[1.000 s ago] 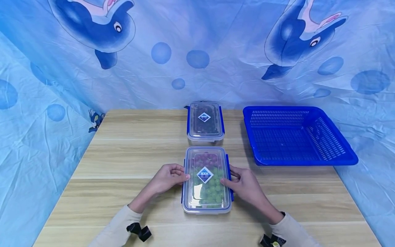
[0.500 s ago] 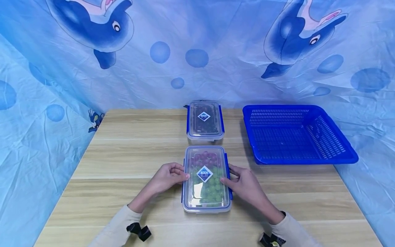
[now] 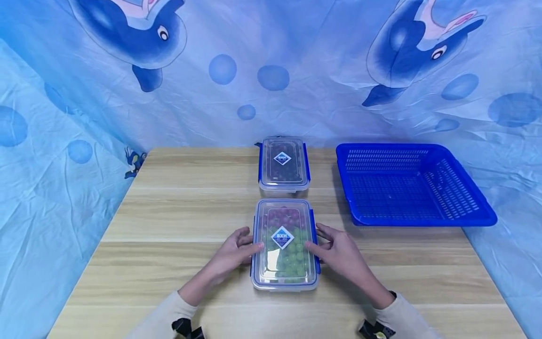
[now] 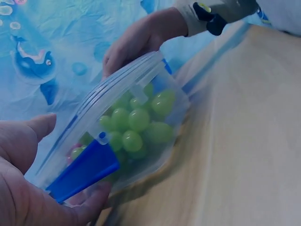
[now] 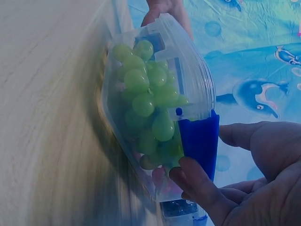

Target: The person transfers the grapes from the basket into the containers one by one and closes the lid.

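Observation:
A clear lidded food container (image 3: 273, 273) with blue side latches lies on the table in front of me in the head view. Green grapes (image 5: 136, 80) and some purple-red ones show through its walls. At its left side is my left hand (image 3: 234, 252); in the left wrist view the thumb stands off the lid and the fingertips reach the side below the blue latch (image 4: 87, 172). On the opposite side my right hand (image 3: 340, 252) has its fingertips against the latch (image 5: 200, 146), thumb extended near the lid edge. Both hands have loosely spread fingers.
Behind it on the wooden table (image 3: 182, 207) stands a second lidded container (image 3: 283, 176) with dark contents. A blue perforated basket (image 3: 419, 221) sits at the back right. A blue dolphin-print sheet (image 3: 313, 108) hangs behind the table.
My left hand's fingers have loosened and spread beside the container, and the right hand's have loosened slightly. The container stays in place. The head view has shifted slightly.

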The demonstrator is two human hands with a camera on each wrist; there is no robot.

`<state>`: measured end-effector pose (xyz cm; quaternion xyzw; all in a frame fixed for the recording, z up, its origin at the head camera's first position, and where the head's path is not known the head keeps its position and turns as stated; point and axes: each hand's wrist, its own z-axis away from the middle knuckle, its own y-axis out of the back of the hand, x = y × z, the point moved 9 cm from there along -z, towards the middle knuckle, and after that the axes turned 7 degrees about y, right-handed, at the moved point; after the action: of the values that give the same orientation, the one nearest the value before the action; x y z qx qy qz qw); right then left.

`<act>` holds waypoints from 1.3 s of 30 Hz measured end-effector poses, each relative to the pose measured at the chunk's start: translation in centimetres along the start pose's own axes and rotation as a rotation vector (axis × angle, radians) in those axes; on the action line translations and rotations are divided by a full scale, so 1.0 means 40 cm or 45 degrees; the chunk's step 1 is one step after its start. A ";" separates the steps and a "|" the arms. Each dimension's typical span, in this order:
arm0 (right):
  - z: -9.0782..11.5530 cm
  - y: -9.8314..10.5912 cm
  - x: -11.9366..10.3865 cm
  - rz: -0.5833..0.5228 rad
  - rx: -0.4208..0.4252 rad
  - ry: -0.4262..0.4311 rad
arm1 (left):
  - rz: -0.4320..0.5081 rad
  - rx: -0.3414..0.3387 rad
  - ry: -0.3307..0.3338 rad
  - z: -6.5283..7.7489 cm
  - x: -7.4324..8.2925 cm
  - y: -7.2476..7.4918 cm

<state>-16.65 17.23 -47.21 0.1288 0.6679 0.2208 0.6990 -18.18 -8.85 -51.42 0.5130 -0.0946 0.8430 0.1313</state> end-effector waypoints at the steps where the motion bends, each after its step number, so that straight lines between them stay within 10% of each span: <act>1: 0.000 0.000 -0.001 -0.006 0.000 -0.004 | -0.003 -0.005 0.008 0.000 0.001 -0.003; 13: -0.002 0.000 -0.004 0.031 0.016 0.017 | -0.126 0.172 -0.134 0.009 0.052 0.012; 39: -0.004 -0.007 -0.011 0.028 0.003 0.047 | -0.315 0.156 -0.253 0.042 0.097 -0.022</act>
<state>-16.76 16.75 -46.97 0.1327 0.6794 0.2300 0.6841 -18.19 -8.03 -47.18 0.6085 0.0083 0.7698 0.1924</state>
